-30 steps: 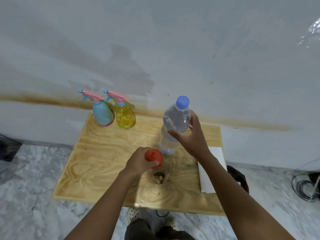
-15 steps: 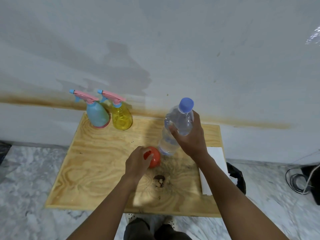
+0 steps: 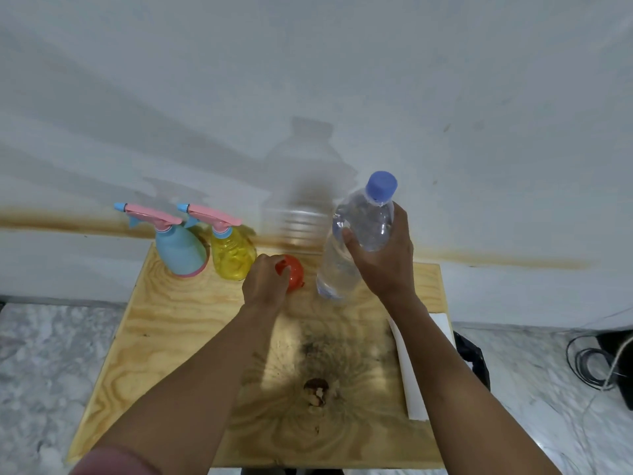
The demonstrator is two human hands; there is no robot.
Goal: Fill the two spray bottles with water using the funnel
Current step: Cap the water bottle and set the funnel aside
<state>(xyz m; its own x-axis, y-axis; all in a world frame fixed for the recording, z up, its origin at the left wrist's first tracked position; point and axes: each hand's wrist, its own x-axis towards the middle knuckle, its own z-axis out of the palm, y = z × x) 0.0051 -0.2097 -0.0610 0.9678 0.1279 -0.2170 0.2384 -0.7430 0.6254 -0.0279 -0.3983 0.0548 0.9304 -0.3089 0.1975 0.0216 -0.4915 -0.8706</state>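
Your right hand (image 3: pixel 383 258) grips the water bottle (image 3: pixel 356 241) upright. Your left hand (image 3: pixel 265 282) holds the red funnel (image 3: pixel 293 274), fingers curled, beside the yellow spray bottle (image 3: pixel 231 252).

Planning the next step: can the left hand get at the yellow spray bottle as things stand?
Likely yes: the left hand sits right beside the yellow spray bottle, nothing between them. But it grips the red funnel, so it would probably have to set that down first.

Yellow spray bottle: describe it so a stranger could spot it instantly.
Find the far left corner of the wooden table, against the white wall. Two pink-triggered sprayers stand together there. The yellow spray bottle is the right-hand one, see-through; the blue spray bottle beside it is opaque.
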